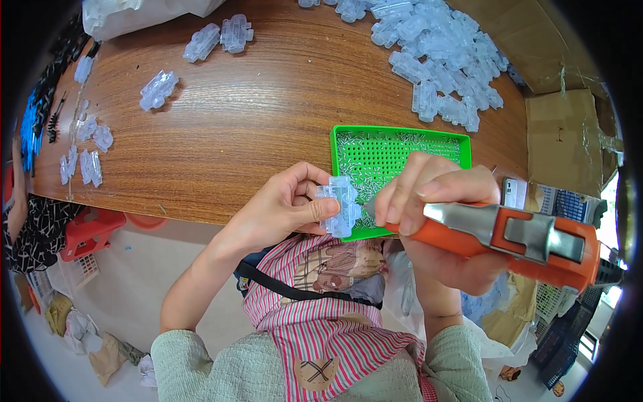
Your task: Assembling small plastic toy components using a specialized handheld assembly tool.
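Observation:
My left hand (284, 204) pinches a clear plastic housing (343, 211) between thumb and fingers, near the table's front edge. In my right hand (439, 191) is an orange electric screwdriver (559, 248) with a silver lever along its body. Its tip points left at the right side of the housing; whether the two touch is hard to tell. Behind both hands lies a shallow green tray (334, 151) with rows of holes, strewn with many small silver screws (358, 161). The housing and my right hand cover part of the tray.
A heap of clear housings (445, 60) fills the far right, beside a cardboard box (562, 137). Loose housings (159, 90) lie far left. A white bag (144, 15) sits at the back. At the left edge, another person's arm (18, 208) shows near a red stool (97, 231).

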Available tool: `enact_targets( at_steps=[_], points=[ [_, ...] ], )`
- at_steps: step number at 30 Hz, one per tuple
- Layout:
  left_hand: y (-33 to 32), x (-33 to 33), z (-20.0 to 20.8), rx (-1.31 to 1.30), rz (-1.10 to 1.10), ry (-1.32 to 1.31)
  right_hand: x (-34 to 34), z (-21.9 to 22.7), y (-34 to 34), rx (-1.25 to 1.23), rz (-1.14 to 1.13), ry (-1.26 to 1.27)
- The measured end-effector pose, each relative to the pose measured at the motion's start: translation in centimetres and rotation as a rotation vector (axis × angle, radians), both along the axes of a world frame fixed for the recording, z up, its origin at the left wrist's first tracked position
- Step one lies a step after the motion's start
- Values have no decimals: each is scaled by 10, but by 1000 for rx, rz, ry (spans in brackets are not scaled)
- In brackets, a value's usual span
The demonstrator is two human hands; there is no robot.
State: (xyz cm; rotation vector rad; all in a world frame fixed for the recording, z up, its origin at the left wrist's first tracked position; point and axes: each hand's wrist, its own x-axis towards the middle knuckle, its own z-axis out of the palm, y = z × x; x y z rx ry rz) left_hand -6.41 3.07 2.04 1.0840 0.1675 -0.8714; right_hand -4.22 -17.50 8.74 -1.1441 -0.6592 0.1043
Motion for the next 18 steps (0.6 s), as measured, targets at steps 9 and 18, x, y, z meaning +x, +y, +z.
enact_targets(
  at_steps=[9, 18],
  points=[
    [-1, -1, -3, -61, 51, -37, -4, -8, 7, -92, -15, 90],
    [5, 1, 3, 24, -33, -87, 2, 10, 10, -288, -26, 163]
  ],
)
